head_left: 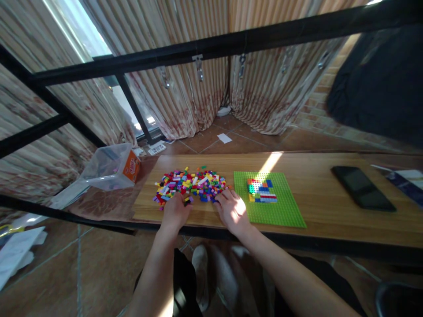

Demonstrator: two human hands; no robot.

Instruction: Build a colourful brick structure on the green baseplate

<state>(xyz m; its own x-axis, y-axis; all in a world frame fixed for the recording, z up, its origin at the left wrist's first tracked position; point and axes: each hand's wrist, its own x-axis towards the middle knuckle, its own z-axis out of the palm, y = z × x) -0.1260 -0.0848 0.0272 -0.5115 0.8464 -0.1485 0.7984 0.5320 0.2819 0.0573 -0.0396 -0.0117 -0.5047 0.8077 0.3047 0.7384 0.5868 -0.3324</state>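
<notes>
A loose heap of small toy building bricks (185,181) in many colours is spread over the left part of the wooden table. My left hand (175,212) rests at the heap's near edge, thumb and fingers apart, with a few dark and yellow bricks beside the thumb. At the heap's right end lies my right hand (233,210), its fingers spread and bent over some blue bricks; the fingertips are partly hidden. Just right of that hand is a green studded baseplate (287,207), bearing a flat patch of joined bricks (262,192) in red, white, blue, yellow and green.
A clear plastic box (109,169) with an orange label stands beyond the table's left end. A dark phone or tablet (362,187) lies on the wooden table (317,176) at right. Black metal bars (211,47) cross in front of the curtains (185,101).
</notes>
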